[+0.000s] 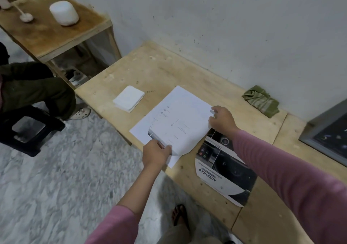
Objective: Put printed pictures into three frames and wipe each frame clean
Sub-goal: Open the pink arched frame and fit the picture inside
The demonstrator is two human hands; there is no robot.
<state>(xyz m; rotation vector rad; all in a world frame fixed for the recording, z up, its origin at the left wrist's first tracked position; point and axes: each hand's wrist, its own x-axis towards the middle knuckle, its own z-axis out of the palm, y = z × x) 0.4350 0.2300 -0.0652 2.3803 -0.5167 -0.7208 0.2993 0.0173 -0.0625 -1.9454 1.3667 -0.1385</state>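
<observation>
A stack of white printed sheets lies on the low wooden table. My left hand pinches the near corner of the top sheet and curls it up. At the sheet's right edge, my right hand pinches the paper. A printed picture with the word ADVANCED lies partly under the sheets, toward the near edge. A grey picture frame with a dark picture shows at the far right. A folded green cloth rests by the wall.
A small stack of white tissues lies left of the sheets. A higher wooden side table carries a white cylinder. A seated person's legs and a black stool are at left. My sandalled foot stands on marble floor.
</observation>
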